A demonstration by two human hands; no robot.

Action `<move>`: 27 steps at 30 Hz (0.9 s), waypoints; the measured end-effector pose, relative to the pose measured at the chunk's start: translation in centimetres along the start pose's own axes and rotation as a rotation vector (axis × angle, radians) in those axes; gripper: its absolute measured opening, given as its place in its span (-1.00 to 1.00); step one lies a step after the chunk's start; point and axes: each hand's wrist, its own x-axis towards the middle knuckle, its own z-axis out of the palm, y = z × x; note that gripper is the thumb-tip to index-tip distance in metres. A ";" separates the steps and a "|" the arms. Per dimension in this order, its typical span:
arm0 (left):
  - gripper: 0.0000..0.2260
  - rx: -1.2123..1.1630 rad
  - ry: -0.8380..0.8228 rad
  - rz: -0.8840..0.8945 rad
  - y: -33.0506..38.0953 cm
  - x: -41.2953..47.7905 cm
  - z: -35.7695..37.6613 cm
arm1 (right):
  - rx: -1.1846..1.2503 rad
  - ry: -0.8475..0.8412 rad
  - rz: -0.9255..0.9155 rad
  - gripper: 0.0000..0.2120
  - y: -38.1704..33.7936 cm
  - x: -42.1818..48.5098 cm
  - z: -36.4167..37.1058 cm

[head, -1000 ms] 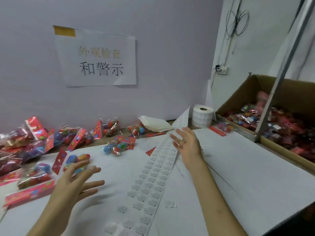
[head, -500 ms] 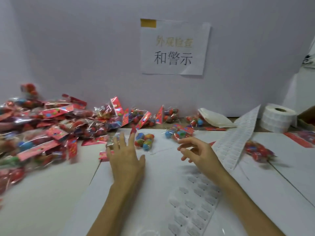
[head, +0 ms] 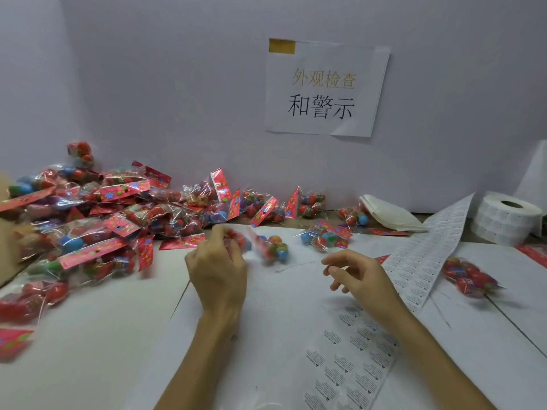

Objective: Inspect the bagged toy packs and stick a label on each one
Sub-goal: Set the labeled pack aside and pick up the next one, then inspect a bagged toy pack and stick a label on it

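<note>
Head view: near the centre of the white tabletop (head: 88, 335), the left hand (head: 217, 270) curled its fingers round a blurred toy pack (head: 270, 247). The right hand (head: 362, 276), toward 3 o'clock, hung loosely curled and held nothing, beside a label strip (head: 420, 258) running from 2 to 5 o'clock. A pile of packs (head: 103, 220) lay at 10 o'clock. A label roll (head: 506, 220) stood at 2 o'clock.

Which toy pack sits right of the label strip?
The lone pack right of the label strip; the pile and other loose packs lie on its left.
</note>
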 end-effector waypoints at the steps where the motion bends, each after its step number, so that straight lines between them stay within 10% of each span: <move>1: -0.93 -0.039 0.065 0.017 0.5 -0.1 -0.2 | -0.006 -0.008 0.002 -0.82 0.1 0.0 0.1; 15: -0.58 -0.500 -0.234 0.410 4.4 -2.9 -0.6 | 0.055 -0.122 -0.057 -0.64 -0.4 -0.7 1.3; 22: -0.85 -0.399 -0.322 0.477 4.4 -3.2 -0.3 | 0.015 -0.077 -0.123 -0.71 -0.9 -0.9 1.4; 27: -0.80 -0.579 -0.465 0.247 5.0 -3.3 -0.9 | 0.019 -0.081 -0.115 -0.93 -1.2 -0.8 1.0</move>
